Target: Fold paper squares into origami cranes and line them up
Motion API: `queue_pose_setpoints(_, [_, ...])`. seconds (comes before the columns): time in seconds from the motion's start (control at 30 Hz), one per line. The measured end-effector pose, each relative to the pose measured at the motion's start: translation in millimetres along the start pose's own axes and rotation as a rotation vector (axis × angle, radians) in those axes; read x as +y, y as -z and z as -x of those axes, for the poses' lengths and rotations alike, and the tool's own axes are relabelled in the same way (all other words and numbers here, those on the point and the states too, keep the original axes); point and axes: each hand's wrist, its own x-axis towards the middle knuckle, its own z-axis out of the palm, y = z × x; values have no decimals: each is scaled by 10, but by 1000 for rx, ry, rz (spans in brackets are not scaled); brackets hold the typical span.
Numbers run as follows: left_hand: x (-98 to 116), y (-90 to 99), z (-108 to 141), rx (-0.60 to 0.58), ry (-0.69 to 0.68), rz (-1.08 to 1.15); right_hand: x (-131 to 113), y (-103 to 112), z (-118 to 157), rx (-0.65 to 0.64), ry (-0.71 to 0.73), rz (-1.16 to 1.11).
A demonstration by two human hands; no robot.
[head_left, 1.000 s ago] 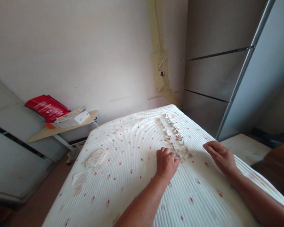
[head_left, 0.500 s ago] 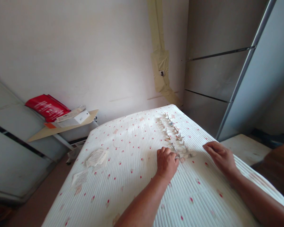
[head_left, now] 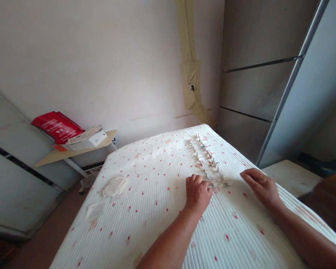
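Two rows of small folded paper pieces (head_left: 212, 163), looking like paper cranes, run lengthwise over the white quilted cover (head_left: 156, 194) and meet at the near end. At that near end, my left hand (head_left: 198, 192) is closed, its fingers curled around the paper by the thumb. Farther right, my right hand (head_left: 261, 184) hovers near the cover's edge, its thumb and forefinger pinched together. Anything thin between those fingertips is too small to make out.
Printed paper squares (head_left: 115, 188) lie in a loose pile on the left of the cover, with one more sheet (head_left: 95, 211) nearby. A small table (head_left: 52, 157) at the left holds a red bag (head_left: 57, 127) and a white box (head_left: 96, 139). A grey cabinet (head_left: 249, 89) stands at the right.
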Motion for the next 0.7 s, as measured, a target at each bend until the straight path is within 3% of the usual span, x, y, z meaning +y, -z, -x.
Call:
queue_pose_setpoints(0.4, [-41,84,77,12,19,20,-2,3,7,-15,0,1])
queue_pose_setpoints(0.7, [-506,363,505,55,37,-6,-93,115,10,30,-6,-27])
